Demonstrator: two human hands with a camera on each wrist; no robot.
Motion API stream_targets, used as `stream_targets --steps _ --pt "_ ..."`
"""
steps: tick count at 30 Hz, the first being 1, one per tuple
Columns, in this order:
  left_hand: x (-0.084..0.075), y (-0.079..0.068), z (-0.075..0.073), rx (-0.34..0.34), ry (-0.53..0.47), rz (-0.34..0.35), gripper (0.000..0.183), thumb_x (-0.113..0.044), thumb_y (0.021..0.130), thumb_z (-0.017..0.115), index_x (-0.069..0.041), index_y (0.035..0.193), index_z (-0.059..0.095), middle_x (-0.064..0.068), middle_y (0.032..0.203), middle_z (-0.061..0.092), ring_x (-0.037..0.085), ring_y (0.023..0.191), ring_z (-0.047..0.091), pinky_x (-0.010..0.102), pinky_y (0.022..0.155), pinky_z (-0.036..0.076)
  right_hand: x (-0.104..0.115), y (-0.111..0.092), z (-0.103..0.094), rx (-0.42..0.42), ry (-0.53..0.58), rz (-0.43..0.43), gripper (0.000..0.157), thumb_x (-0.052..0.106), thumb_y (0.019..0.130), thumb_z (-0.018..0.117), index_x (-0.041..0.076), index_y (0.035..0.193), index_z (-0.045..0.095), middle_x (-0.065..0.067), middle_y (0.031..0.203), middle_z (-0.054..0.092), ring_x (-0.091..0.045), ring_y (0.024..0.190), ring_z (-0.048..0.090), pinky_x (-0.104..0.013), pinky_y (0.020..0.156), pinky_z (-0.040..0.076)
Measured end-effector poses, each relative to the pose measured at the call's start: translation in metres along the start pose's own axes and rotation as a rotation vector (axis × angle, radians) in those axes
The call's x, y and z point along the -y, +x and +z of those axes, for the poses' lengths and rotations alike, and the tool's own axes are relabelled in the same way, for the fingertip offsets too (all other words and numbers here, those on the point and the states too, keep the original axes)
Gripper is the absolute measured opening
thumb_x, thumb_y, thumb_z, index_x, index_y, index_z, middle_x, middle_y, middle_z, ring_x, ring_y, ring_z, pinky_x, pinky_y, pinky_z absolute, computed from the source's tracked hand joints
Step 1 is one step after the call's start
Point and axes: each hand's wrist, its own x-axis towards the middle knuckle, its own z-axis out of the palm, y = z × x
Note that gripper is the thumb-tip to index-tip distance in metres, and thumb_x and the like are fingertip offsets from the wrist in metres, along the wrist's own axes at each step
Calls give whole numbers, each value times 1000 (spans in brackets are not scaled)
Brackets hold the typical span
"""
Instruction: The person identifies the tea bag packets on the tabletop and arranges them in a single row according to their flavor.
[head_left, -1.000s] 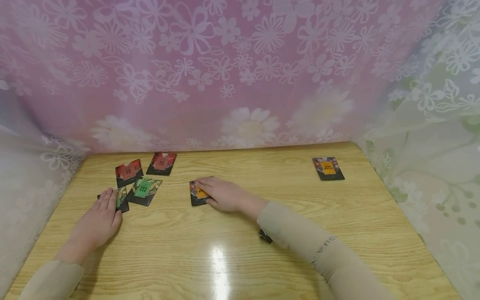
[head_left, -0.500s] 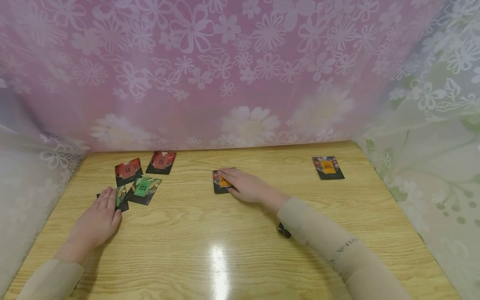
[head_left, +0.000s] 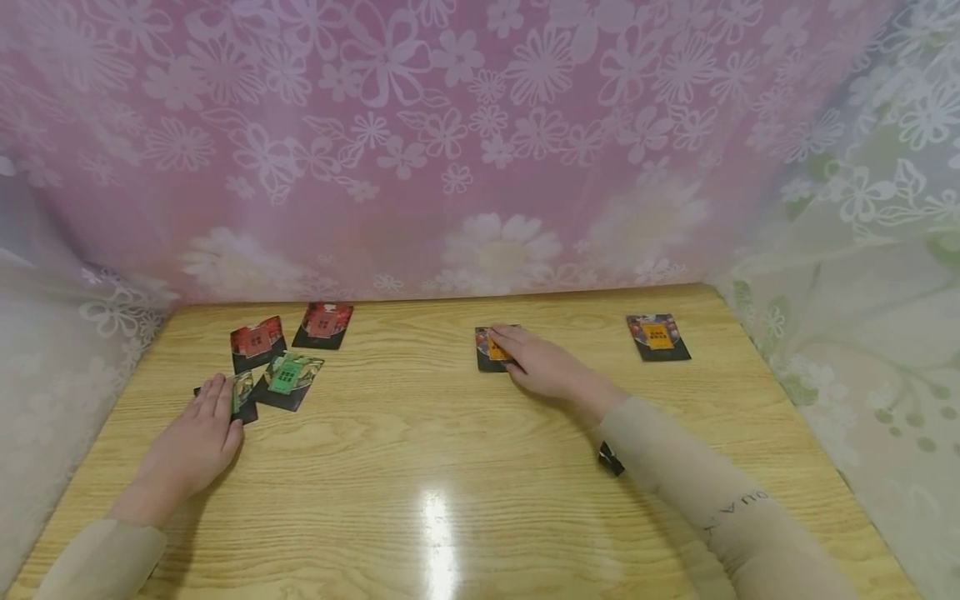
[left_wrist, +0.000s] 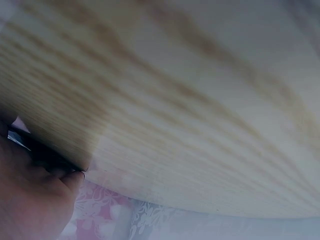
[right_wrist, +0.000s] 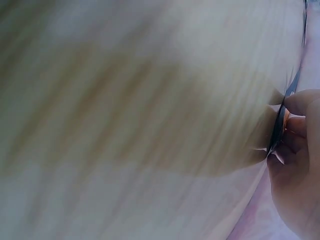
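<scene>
We find the packets apparently placed by colour: a left red packet (head_left: 257, 342) and a rear red packet (head_left: 323, 325) lie near each other, with a bright green packet (head_left: 287, 381) just nearer us on the surface (head_left: 360, 467). Our left hand (head_left: 187, 442) partly covers another green packet (head_left: 243, 398), perhaps to steady it; our right hand (head_left: 547, 367) rests on an orange packet (head_left: 489, 356), well apart from a far-right orange packet (head_left: 657, 337). Neither grip closes round anything: fingers lie nearly straight, palms down. Our right forearm slants forward and inward.
</scene>
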Motion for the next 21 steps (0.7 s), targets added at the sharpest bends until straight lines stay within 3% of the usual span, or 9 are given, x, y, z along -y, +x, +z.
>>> stream_targets --steps 13,21 --pt "0 0 -1 -4 -3 1 69 -23 113 37 24 158 16 48 164 18 64 152 24 72 124 30 -49 -47 -12 -49 37 111 64 10 108 56 0 166 31 -22 174 29 -44 160 29 -62 130 32" --pt "-2 -1 -2 -1 -12 7 69 -23 113 37 23 159 15 48 164 18 64 152 23 71 124 30 -68 -66 -14 -65 19 128 63 8 107 55 0 166 32 -22 174 29 -46 159 31 -64 128 34"
